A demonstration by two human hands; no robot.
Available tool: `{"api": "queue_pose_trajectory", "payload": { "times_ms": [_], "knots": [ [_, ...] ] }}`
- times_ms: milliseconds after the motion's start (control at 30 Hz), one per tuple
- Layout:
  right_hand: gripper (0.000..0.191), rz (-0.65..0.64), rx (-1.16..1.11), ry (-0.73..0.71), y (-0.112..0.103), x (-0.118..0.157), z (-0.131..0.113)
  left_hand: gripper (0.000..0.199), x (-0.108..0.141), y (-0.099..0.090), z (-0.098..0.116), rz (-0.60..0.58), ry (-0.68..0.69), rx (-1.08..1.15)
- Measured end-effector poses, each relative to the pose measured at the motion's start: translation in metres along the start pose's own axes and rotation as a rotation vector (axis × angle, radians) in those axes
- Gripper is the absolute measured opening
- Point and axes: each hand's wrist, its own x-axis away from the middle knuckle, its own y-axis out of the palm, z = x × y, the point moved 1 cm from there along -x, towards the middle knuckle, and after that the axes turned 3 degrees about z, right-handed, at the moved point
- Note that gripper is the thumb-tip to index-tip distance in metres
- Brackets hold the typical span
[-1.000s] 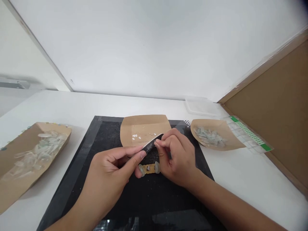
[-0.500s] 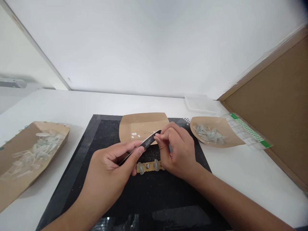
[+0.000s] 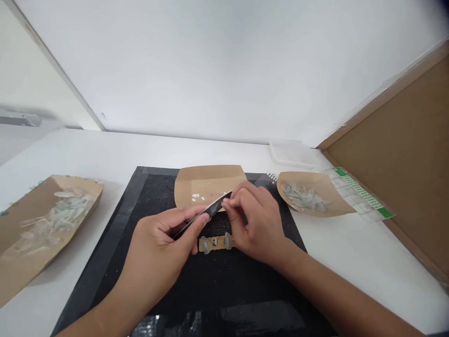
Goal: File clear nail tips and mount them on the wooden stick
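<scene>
My left hand [image 3: 164, 245] is closed on a dark nail file [image 3: 215, 207], pinched between thumb and fingers, its far end pointing up to the right. My right hand [image 3: 257, 220] is closed in a pinch at that far end. Whatever lies between its fingertips is hidden. Below the hands, a small tan strip [image 3: 220, 243] on the black mat [image 3: 224, 285] carries clear false nails [image 3: 205, 245] standing on it. The right hand covers the strip's right end. Just behind, a brown paper tray [image 3: 210, 173] holds small white pieces [image 3: 195, 196].
On the left stands a cardboard tray [image 3: 21, 224] with many clear false nails [image 3: 66, 213]. At the right, another paper tray [image 3: 336, 206] holds more of them. A clear sheet with a green band [image 3: 363, 189] lies beside it, and a translucent lid [image 3: 293, 153] sits farther back.
My right hand has moved slightly left at the far end of the nail file. My left hand keeps its grip, and the view has shifted a little.
</scene>
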Motion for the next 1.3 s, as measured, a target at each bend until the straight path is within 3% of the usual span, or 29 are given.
{"api": "queue_pose_trajectory", "payload": {
  "times_ms": [133,300,433,567,667,800,900,967,1067,1167,1300],
  "knots": [
    [0.022,0.018,-0.019,0.023,0.001,0.000,-0.001,0.027,0.001,0.001,0.002,0.031,0.082,-0.038],
    [0.023,0.028,0.026,-0.036,0.001,0.002,-0.006,0.022,0.006,0.001,0.010,0.122,0.321,-0.212],
    [0.023,0.159,0.022,-0.005,-0.002,0.002,-0.007,0.023,0.010,0.002,0.015,0.177,0.442,-0.279],
    [0.023,0.076,-0.015,-0.032,0.000,0.002,-0.008,0.021,0.011,0.002,0.014,0.173,0.453,-0.292],
    [0.023,0.166,0.017,0.008,0.001,0.002,-0.009,0.021,0.011,0.003,0.013,0.190,0.478,-0.309],
    [0.023,0.090,-0.042,-0.013,0.001,0.002,-0.010,0.021,0.013,0.004,0.013,0.200,0.483,-0.311],
    [0.022,0.160,-0.040,0.023,-0.002,0.000,-0.008,0.022,0.012,0.004,0.013,0.210,0.483,-0.340],
    [0.021,0.139,-0.064,0.007,-0.002,0.000,-0.007,0.022,0.010,0.000,0.013,0.224,0.493,-0.386],
    [0.017,0.104,-0.147,-0.017,-0.002,0.001,-0.006,0.021,0.000,-0.013,0.010,0.322,0.512,-0.501],
    [0.016,0.174,-0.210,0.023,-0.004,0.003,-0.004,0.024,-0.012,-0.031,0.004,0.492,0.454,-0.651],
    [0.020,0.182,-0.209,0.021,-0.009,0.007,0.000,0.031,-0.025,-0.047,-0.006,0.555,0.399,-0.754]
  ]
}}
